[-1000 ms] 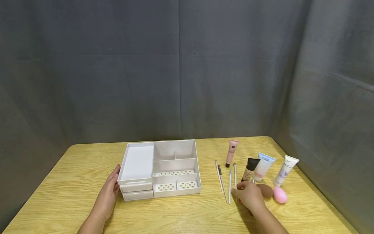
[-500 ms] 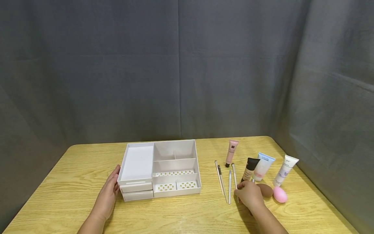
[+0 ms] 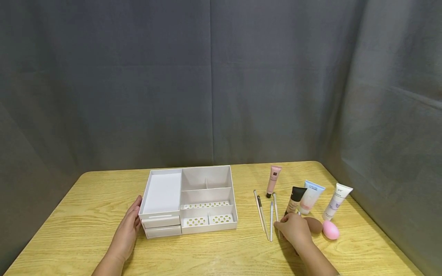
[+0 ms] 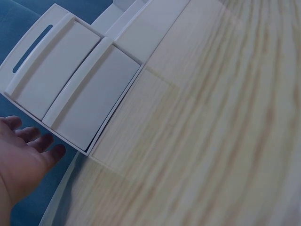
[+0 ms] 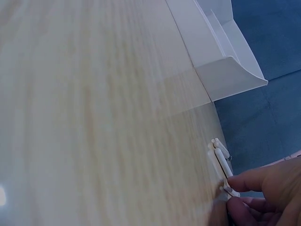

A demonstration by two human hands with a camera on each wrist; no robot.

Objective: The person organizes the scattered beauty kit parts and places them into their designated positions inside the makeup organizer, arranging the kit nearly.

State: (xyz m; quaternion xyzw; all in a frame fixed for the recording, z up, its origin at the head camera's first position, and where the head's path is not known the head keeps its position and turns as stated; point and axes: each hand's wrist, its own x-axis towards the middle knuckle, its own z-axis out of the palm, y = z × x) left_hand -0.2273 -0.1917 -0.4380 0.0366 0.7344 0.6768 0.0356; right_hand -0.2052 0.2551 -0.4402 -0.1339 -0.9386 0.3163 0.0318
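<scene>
1. Dark grey fabric curtain [image 3: 138,84] across the background.
2. Yellow wood-grain table [image 3: 221,255] before it.
3. White plastic organiser [image 3: 162,191] with two drawers, between the left hand [image 3: 126,230] and right hand [image 3: 296,230], just beside the left.
4. Left fingers loosely spread; contact unclear.
5. Four plastic squeeze tubes [image 3: 311,197], beyond the right hand.
6. Brown rounded sponge [image 3: 314,225] and pink egg-shaped sponge [image 3: 330,230], right of it.
7. Slim pale brush [image 3: 275,209], near end pinched between right thumb and finger; three slender sticks [image 3: 271,222] lie just left.

At the right hand [image 3: 295,230], a slim brush [image 3: 275,207] has slid toward nine o'clock within the past second, its head now nearer the pale stick [image 3: 271,221]; from my distant post, I cannot be sure how its finger-covered lower end shifted.
</scene>
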